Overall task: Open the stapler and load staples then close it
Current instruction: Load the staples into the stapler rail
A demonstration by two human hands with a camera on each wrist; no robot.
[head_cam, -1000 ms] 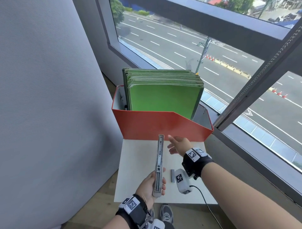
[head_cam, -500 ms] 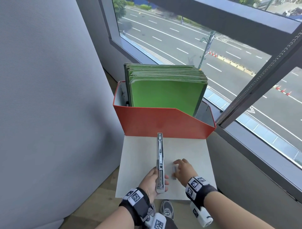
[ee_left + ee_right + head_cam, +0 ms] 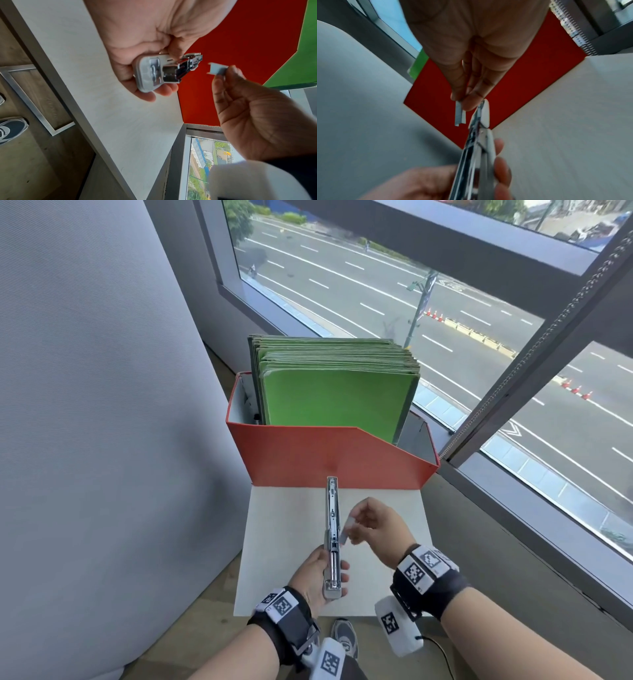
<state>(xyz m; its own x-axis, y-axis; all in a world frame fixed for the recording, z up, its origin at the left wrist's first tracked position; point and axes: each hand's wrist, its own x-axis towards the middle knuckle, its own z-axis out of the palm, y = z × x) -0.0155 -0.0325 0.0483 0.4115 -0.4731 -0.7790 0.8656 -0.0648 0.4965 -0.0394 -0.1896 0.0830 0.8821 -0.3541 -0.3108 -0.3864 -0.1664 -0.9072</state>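
Observation:
A silver stapler (image 3: 332, 535) lies swung fully open in a long straight line, pointing away from me above the white table (image 3: 281, 542). My left hand (image 3: 318, 577) grips its near end (image 3: 154, 75), fingers curled under it. My right hand (image 3: 370, 525) pinches a short grey strip of staples (image 3: 343, 534) between thumb and fingertips. It holds the strip just right of the stapler's open channel, not touching it. The left wrist view shows the staple strip (image 3: 217, 69) apart from the stapler's metal track. In the right wrist view the staple strip (image 3: 460, 116) hangs beside the stapler (image 3: 476, 142).
An orange file box (image 3: 329, 460) full of green folders (image 3: 335, 402) stands at the table's far edge. A grey partition (image 3: 85, 405) rises on the left, a window wall on the right. My shoe (image 3: 344, 638) shows below the table's near edge.
My right hand came back from the far side of the table, took the staple strip off the table and lifted it beside the stapler. The left hand kept the open stapler still.

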